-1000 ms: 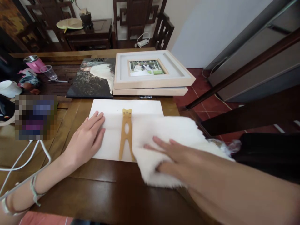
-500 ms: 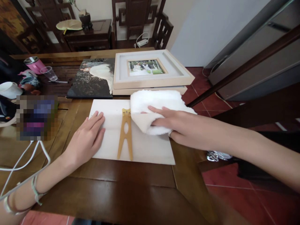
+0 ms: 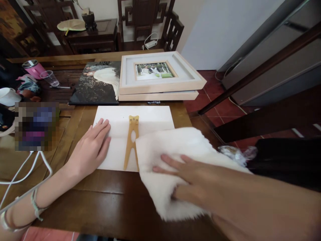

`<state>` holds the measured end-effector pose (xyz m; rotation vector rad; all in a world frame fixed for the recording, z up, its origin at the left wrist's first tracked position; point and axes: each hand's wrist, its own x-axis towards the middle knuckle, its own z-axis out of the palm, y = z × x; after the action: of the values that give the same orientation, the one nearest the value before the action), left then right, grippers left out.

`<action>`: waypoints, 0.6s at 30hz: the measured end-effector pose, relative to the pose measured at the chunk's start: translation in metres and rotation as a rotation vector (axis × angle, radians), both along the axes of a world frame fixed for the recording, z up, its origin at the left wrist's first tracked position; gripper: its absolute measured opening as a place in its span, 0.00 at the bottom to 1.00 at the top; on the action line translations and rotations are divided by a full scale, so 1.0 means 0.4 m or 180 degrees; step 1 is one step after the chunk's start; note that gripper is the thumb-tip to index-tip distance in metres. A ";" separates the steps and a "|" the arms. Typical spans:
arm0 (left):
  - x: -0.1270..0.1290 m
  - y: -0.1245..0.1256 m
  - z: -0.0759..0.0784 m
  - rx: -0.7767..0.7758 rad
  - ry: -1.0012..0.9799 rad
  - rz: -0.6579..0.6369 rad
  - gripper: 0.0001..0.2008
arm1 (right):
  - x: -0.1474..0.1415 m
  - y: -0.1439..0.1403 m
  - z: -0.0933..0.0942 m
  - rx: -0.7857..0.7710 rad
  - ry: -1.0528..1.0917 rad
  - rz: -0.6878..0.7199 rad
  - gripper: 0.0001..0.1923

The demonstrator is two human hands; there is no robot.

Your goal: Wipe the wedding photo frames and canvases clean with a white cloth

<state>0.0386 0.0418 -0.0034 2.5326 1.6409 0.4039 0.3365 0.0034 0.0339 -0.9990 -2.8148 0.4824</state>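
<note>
A white rectangular panel [image 3: 115, 142] lies flat on the wooden table, with a golden stand leg shaped like an inverted V [image 3: 132, 132] on it. Fastenings show at the stand's top end. My left hand [image 3: 91, 147] rests flat on the panel's left edge, fingers stretched out and holding nothing. In my right hand [image 3: 185, 177] is a fluffy white cloth [image 3: 183, 144], bunched around the thumb and pressed under the fingers. The cloth covers the panel's lower right part and the tip of the stand's right leg. It also hangs over the table's right side.
Behind the panel lie stacked pale wooden picture frames [image 3: 160, 88] and a dark photo print [image 3: 85, 83]. At the left are a pink mug [image 3: 33, 69], a clear plastic cup [image 3: 50, 79], a white cup [image 3: 9, 96] and white cables [image 3: 42, 160]. The wooden table [image 3: 100, 197] ends at the right.
My right hand has drawn the white cloth toward me and slightly right, from the panel's upper right to its lower right corner. My left hand stays in place on the panel.
</note>
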 end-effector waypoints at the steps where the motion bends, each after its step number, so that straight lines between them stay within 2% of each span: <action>1: 0.000 0.000 0.000 0.0001 0.0007 0.0001 0.23 | 0.002 -0.015 -0.004 -0.0019 0.0038 0.0167 0.17; 4: 0.000 0.000 0.000 0.0011 0.0015 -0.0004 0.23 | 0.017 -0.022 0.020 -0.0128 -0.0033 0.0495 0.19; 7: 0.001 0.000 0.002 -0.0020 0.0024 -0.0011 0.23 | 0.029 0.021 0.071 -0.0255 -0.0325 0.0293 0.26; 9: 0.002 0.000 0.003 -0.0048 0.0025 -0.0008 0.22 | 0.026 0.066 0.087 -0.0371 -0.0491 0.0182 0.28; 11: 0.003 0.000 0.003 -0.0055 0.0000 -0.0002 0.22 | 0.019 0.115 0.079 -0.0434 -0.0647 0.0042 0.27; 14: 0.003 0.000 0.002 -0.0056 -0.0035 -0.0001 0.22 | 0.013 0.173 0.041 -0.0337 -0.0792 -0.0343 0.29; 16: 0.002 0.001 0.001 -0.0041 -0.0007 -0.0019 0.23 | 0.013 0.190 0.019 -0.0220 -0.0792 -0.0518 0.30; 18: 0.001 0.002 -0.001 -0.0014 0.0050 -0.0038 0.23 | 0.014 0.185 0.009 -0.0062 -0.0662 -0.0461 0.30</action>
<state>0.0389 0.0427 -0.0039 2.5474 1.6294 0.3799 0.3422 0.0774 0.0375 -1.3173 -2.8898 0.4120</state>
